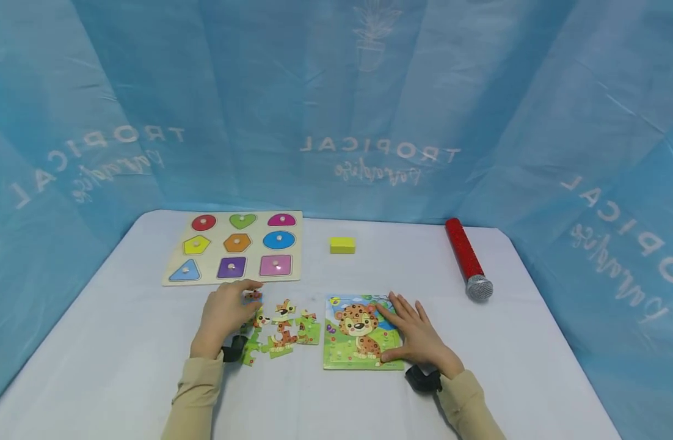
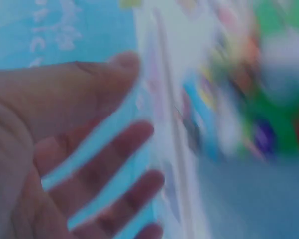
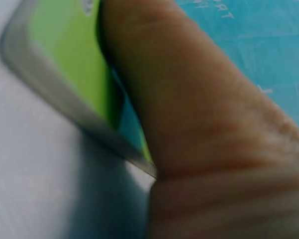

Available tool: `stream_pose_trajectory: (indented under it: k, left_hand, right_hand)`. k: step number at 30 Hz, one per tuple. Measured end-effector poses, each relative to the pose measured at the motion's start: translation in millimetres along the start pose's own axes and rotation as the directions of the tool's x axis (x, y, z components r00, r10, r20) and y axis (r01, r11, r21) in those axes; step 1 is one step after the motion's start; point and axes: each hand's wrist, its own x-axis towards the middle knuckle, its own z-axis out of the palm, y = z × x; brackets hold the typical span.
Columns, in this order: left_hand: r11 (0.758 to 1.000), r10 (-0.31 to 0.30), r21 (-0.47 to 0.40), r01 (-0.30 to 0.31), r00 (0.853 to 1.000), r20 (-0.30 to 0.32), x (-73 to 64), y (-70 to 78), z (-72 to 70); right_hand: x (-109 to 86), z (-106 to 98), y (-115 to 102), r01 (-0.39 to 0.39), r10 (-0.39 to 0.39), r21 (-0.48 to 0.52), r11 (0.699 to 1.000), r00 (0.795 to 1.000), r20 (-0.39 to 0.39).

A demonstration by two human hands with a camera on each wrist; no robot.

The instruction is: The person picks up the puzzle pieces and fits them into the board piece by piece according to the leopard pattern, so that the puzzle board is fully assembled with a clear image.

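Loose jigsaw pieces (image 1: 282,343), printed with a spotted animal and green grass, lie left of centre on the white table. My left hand (image 1: 222,315) is over the left part of these pieces and hides some of them. The left wrist view shows its thumb (image 2: 97,84) and fingers apart, with nothing between them. Right of the pieces lies a square puzzle board (image 1: 344,351) with a whole leopard cub picture. My right hand (image 1: 419,335) rests with spread fingers on its right side. In the right wrist view the thumb (image 3: 159,74) is against the green board (image 3: 64,59).
Behind the pieces lies a shape board (image 1: 177,278) with knobbed coloured shapes. A small yellow block (image 1: 342,245) sits back of centre. At the right lies a red microphone (image 1: 465,250) with a silver head. Blue printed cloth (image 1: 369,104) hangs around the table (image 1: 292,403).
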Motion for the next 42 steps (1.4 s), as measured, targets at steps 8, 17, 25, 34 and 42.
stream_pose_trajectory:
  k: [8,17,25,34,42]
  left_hand:
    - [0.985,-0.094,0.145,0.092,0.995,0.012,4.8,-9.8,11.0]
    - [1.000,-0.020,0.019,0.019,0.999,0.042,3.9,-8.3,12.4]
    - [0.975,-0.079,0.207,0.076,0.997,0.005,0.2,4.7,13.8]
    - [0.990,0.060,0.132,-0.055,0.998,-0.034,5.8,11.5,16.7]
    - [0.952,0.295,0.054,-0.301,0.950,0.100,17.6,61.9,36.2]
  right_hand:
    - [-1.7,2,5,0.015,-0.015,0.025,1.000,1.000,-0.006]
    - [0.2,0,2,0.009,-0.009,0.004,1.000,1.000,-0.018]
    - [1.1,2,3,0.007,-0.007,-0.002,1.000,1.000,-0.022]
    - [2.2,1,4,0.009,-0.009,0.001,1.000,1.000,-0.013]
    - [2.2,1,3,-0.003,0.003,0.017,1.000,1.000,-0.011]
